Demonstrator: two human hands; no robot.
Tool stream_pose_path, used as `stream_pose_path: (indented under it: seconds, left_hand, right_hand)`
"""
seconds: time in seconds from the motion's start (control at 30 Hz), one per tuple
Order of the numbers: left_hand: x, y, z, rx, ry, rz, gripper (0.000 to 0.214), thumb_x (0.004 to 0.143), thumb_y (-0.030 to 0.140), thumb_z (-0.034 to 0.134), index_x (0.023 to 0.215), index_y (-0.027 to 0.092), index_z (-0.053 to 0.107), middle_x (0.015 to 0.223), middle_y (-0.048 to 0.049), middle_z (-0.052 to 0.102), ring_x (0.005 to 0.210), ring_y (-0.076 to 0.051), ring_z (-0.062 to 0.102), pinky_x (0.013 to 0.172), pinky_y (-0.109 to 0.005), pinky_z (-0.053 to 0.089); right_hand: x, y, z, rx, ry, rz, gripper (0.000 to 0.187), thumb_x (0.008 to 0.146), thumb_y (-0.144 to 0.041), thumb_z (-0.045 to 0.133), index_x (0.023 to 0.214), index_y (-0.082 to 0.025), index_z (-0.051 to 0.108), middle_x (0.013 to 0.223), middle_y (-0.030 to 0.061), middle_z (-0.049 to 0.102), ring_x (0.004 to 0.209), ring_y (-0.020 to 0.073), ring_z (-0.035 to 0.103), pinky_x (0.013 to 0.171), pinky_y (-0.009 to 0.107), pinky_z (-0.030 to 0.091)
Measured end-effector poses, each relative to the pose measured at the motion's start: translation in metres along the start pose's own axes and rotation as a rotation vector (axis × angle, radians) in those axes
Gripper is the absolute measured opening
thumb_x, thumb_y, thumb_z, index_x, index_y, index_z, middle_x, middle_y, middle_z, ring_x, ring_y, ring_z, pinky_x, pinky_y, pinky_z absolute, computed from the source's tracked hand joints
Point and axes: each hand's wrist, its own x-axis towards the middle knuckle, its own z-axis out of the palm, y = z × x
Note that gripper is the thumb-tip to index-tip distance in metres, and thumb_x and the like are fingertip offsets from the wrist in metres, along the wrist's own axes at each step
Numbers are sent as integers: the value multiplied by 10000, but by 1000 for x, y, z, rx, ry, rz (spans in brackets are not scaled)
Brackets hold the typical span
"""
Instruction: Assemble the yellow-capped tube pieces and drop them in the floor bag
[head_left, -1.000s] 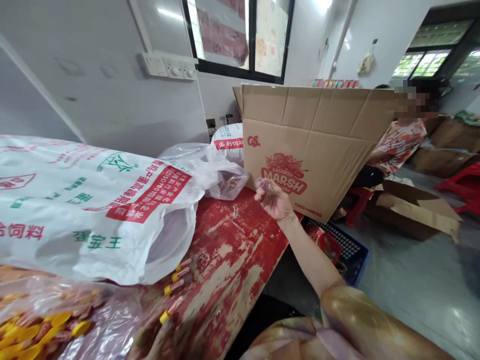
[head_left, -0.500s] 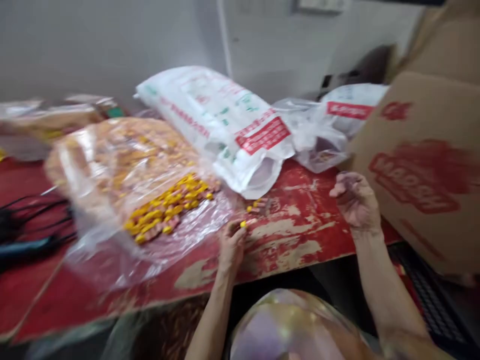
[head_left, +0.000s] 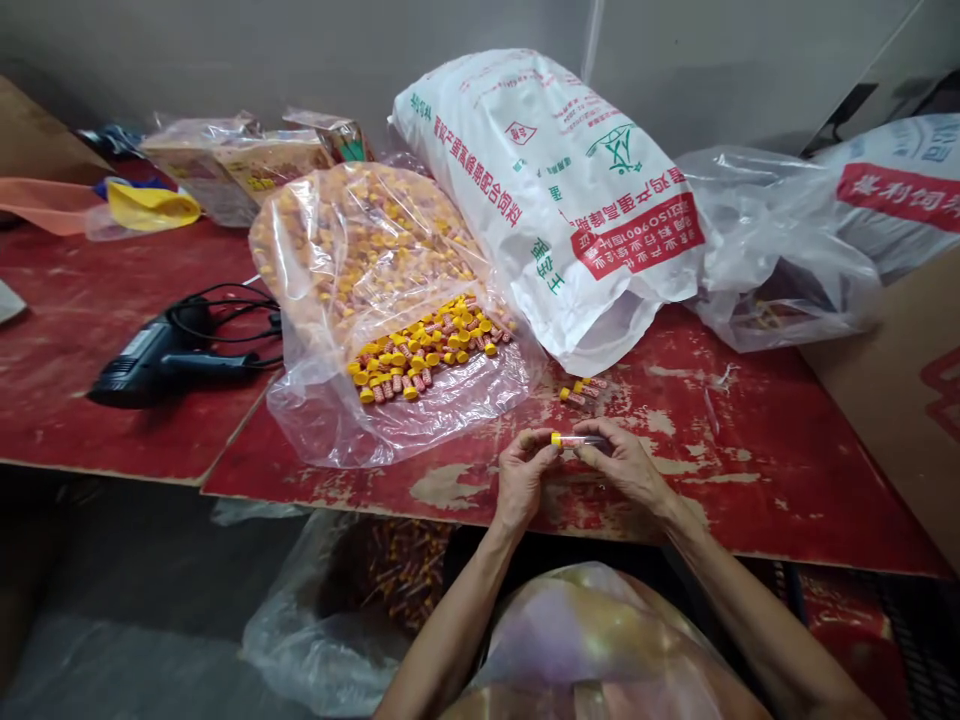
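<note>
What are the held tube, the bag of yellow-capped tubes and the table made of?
Tube: probably clear, glossy plastic, being smooth and see-through, though glass isn't ruled out; its cap looks like opaque yellow plastic. Bag: thin, shiny plastic film, judging by its creases and glints. Table: likely wood or board with worn red paint, since tan patches show through.

1. Flat, painted surface point(head_left: 757, 510): red, mottled with irregular beige patches.
2. Slim, round, see-through plastic tube point(head_left: 571, 440): bright yellow cap, clear body.
3. Small, stubby, yellow-capped cylinders point(head_left: 427, 350): pinkish-red, finely patterned bodies.
4. Bulging white plastic sack point(head_left: 540, 200): green and red lettering, one solid red block carrying white characters.
5. Gun-shaped plastic tool point(head_left: 139, 360): dark blue-black.
6. Brown cardboard box point(head_left: 885, 370): red print.
7. Loose, shiny fabric garment point(head_left: 592, 630): blotched purple, gold and cream.
</note>
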Motion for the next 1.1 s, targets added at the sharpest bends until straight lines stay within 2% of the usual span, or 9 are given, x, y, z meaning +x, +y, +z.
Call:
stream_pose_path:
  seconds: [0.2,0.33,0.47,0.53,0.67,0.8,0.87,0.97,1.1]
  left_hand:
    - [-8,-19,0,125,-32,18,312,709,272,718,1013,202,721,1044,-54,703,969,-177,625,936,-308,442]
    - [-10,-22,4,137,-135,1,266,772,259,617,1012,197,713,1024,-53,702,913,-190,639,871,-324,481]
    - [-5,-12,5,541,-258,94,269,797,167,488,935,187,718,880,-33,709,827,-174,632,820,-308,489]
    - [1,1,0,784,-142,211,243,795,151,486,880,182,712,809,-33,697,765,-166,621,788,-302,486]
    - [22,47,-29,1121,277,469,158,822,178,512,823,162,669,789,-55,659,732,-166,596,719,-284,470]
    - [51,94,-77,1412,678,510,167,844,180,489,908,125,633,936,-128,636,829,-217,596,739,-323,466]
    - [64,107,-97,1528,750,478,223,838,186,499,1013,111,615,1059,-166,614,963,-258,581,821,-357,453]
    - [83,111,-113,1644,733,424,326,842,248,509,1121,94,578,1158,-193,585,1087,-304,534,887,-392,428]
    - [106,109,-123,1681,754,402,299,856,295,447,1029,114,612,1022,-170,629,976,-314,573,814,-408,445]
  right_hand:
    - [1,10,7,-395,2,-165,199,899,-330,466,932,-178,591,865,60,644,765,169,592,708,280,444]
    - [5,17,-1,-569,-93,-211,245,929,-340,392,834,-177,548,785,68,618,699,170,573,644,274,417]
    - [20,21,-9,-812,-292,-192,267,917,-331,383,710,-194,479,632,30,550,551,148,501,537,263,324]
    - [26,27,-9,-936,-343,-223,229,910,-290,381,723,-196,475,623,26,537,535,148,485,523,270,276]
    - [27,44,-8,-1016,-354,-313,180,904,-245,378,754,-206,470,635,12,517,489,133,433,505,281,220]
    - [31,47,-11,-971,-340,-365,235,937,-285,367,728,-213,446,623,-4,493,499,135,437,508,282,259]
    - [35,41,-8,-928,-244,-402,240,957,-289,345,775,-206,478,682,17,538,576,151,498,561,280,335]
    - [40,33,6,-900,-86,-520,195,953,-228,358,948,-179,546,885,81,618,851,195,569,788,315,408]
    - [46,40,20,-950,-21,-576,178,907,-165,443,1024,-176,577,973,92,632,939,220,540,861,379,387]
